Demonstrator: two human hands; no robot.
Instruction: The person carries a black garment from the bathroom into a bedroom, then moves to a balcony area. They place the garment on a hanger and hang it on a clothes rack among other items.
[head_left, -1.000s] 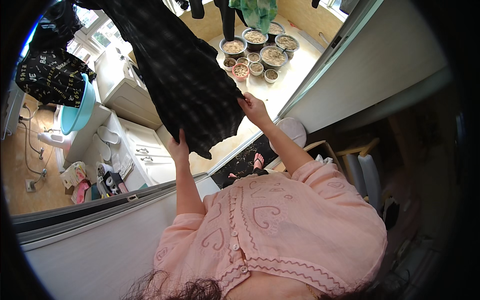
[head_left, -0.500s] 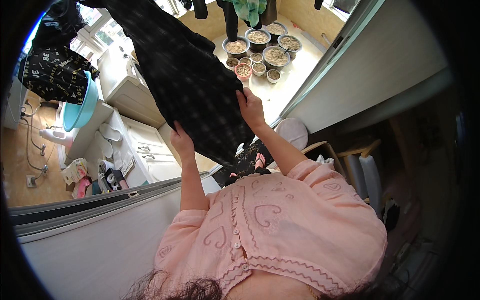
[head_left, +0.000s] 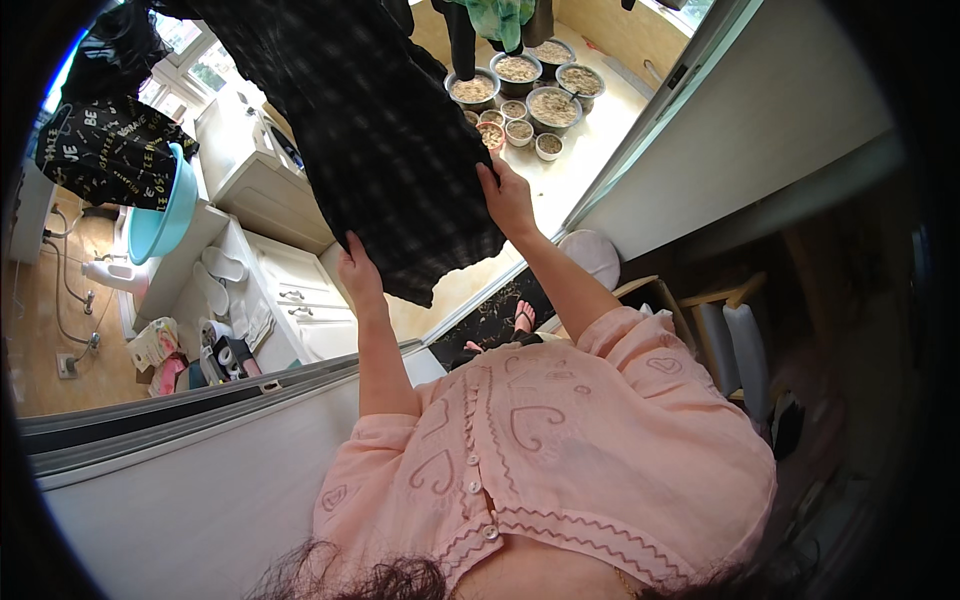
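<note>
A long black garment [head_left: 385, 150] with a faint check hangs down from above in front of me; its upper end runs out of view, so its exact kind does not show. My left hand [head_left: 360, 275] grips its left edge near the lower hem, thumb up. On the opposite edge, a little higher, my right hand [head_left: 507, 203] is closed with the thumb lying on the cloth. The hem is spread between both hands and hangs free above the floor.
Bowls of pale contents [head_left: 553, 108] stand on the floor beyond the garment. At left are a blue basin [head_left: 170, 215], a printed black cloth [head_left: 105, 150], a white cabinet [head_left: 295, 290] and slippers [head_left: 224, 265]. A door panel [head_left: 740, 150] flanks the right; a round stool [head_left: 590, 258] sits below it.
The garment's lower end has swung up and away from my feet, its hem now higher. Both hands keep their hold, the right one slightly higher.
</note>
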